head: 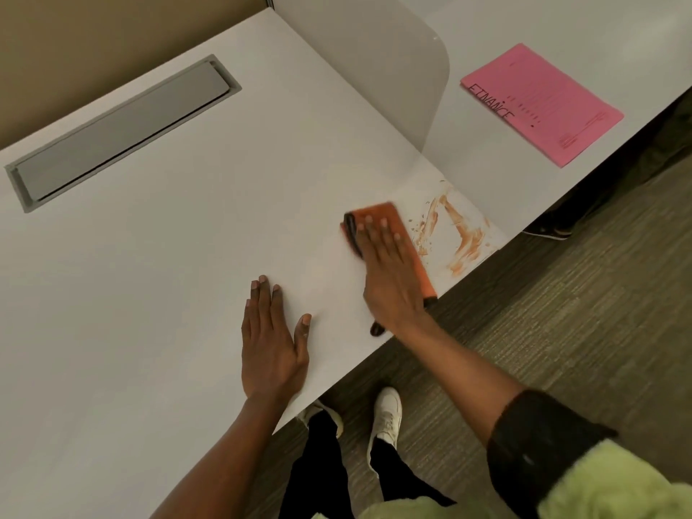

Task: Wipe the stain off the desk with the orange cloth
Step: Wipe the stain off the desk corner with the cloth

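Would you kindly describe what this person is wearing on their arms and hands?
Both hands are bare: the left hand and right hand show no gloves, rings or watch. The forearms are uncovered. On the right arm a fuzzy light-green sleeve is pushed up, ending in a black cuff. No left sleeve is in view.

Open desk (168,256) left; divider panel (393,80) beyond stain (460,234).
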The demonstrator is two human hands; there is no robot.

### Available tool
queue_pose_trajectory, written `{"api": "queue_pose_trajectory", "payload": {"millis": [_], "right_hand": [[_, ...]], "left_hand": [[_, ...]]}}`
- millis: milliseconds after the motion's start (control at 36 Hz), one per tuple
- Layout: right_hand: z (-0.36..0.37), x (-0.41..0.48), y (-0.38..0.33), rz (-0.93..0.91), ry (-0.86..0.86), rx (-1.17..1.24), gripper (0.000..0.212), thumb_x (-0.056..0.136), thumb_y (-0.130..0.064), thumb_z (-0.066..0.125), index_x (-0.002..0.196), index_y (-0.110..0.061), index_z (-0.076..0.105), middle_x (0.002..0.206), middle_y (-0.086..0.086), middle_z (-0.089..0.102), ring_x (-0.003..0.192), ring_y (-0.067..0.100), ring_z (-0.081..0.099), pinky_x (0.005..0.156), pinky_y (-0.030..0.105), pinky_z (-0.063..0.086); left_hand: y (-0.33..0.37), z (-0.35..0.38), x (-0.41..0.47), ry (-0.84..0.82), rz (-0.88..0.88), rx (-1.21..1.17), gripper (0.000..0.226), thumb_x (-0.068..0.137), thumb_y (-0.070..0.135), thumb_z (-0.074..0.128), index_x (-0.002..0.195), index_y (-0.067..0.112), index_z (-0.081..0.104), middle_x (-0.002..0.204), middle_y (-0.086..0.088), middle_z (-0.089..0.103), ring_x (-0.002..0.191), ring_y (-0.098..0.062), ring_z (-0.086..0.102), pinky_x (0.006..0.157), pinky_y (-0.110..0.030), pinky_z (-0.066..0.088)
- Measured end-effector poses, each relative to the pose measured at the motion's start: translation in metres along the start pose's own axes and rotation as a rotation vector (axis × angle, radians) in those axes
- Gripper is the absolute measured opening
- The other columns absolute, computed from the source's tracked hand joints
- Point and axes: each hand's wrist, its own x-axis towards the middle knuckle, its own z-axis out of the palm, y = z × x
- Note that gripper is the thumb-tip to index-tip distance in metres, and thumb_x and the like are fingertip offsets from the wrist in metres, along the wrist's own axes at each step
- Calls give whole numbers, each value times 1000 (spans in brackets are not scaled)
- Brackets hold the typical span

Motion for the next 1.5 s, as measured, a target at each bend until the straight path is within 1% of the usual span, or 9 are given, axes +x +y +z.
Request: {"api": "queue_pose_trajectory", "payload": {"millis": [83, 194, 389, 583, 722, 944, 1167, 1389, 1500], "right_hand": [[-2, 23, 3, 57, 48, 4, 84, 94, 2, 49, 168, -11, 11, 177, 11, 9, 165, 30, 3, 135, 45, 3], [7, -15, -18, 7, 57, 74, 79, 90, 2, 30, 167, -8, 13, 176, 13, 10, 164, 32, 3, 134, 51, 9], [14, -76, -23, -198, -12, 78, 81, 89, 5, 32, 167, -9, 16, 176, 12, 11, 165, 31, 2, 134, 51, 12], [-10, 28, 24, 62, 80, 38, 84, 90, 9, 52, 166, -8, 22, 175, 14, 19, 164, 33, 9, 134, 50, 10], [-3, 2, -8, 126, 81, 67, 77, 90, -2, 23, 167, -3, 12, 175, 19, 11, 163, 37, 5, 133, 54, 12], [1, -49, -33, -17, -23, 85, 77, 90, -8, 18, 167, -5, 13, 175, 19, 9, 163, 38, 1, 133, 55, 8], [-11, 47, 31, 201, 96, 45, 84, 91, 8, 48, 167, -5, 15, 175, 16, 14, 164, 35, 5, 134, 50, 9], [11, -62, -42, 27, -20, 89, 77, 92, -7, 26, 167, -5, 7, 176, 18, 3, 163, 40, -3, 133, 55, 9], [14, -44, -41, 20, -27, 58, 75, 94, -8, 21, 167, -3, 8, 176, 20, 5, 163, 39, -1, 133, 55, 8]], "left_hand": [[0, 0, 0, 5, -6, 6, 79, 110, 64, 24, 174, 19, 12, 184, 6, -6, 169, -12, -10, 138, -42, 7], [1, 0, -1, 13, 0, 10, 79, 110, 63, 26, 173, 19, 13, 184, 6, -5, 169, -11, -9, 138, -43, 8], [2, 1, 0, 27, 7, 22, 79, 110, 61, 28, 173, 16, 16, 184, 3, -2, 170, -13, -8, 138, -45, 11], [3, 1, -1, 23, 7, 33, 80, 110, 65, 29, 173, 16, 16, 184, 4, -2, 170, -13, -7, 138, -43, 8], [3, 0, -1, 26, 7, 46, 82, 109, 66, 29, 173, 16, 15, 184, 3, -2, 170, -13, -7, 138, -44, 9], [3, 1, 0, 23, 0, 38, 83, 108, 68, 28, 173, 18, 14, 184, 4, -3, 170, -12, -8, 138, -45, 10], [5, -1, -1, 21, 6, 43, 82, 108, 66, 31, 172, 16, 17, 184, 4, -3, 169, -11, -10, 138, -44, 8], [4, 2, 0, 30, 5, 41, 80, 109, 63, 30, 173, 16, 14, 184, 4, -3, 169, -11, -9, 138, -45, 9], [4, 4, 1, 37, 11, 50, 80, 109, 63, 30, 172, 17, 15, 184, 4, -2, 169, -12, -8, 138, -43, 7]]}}
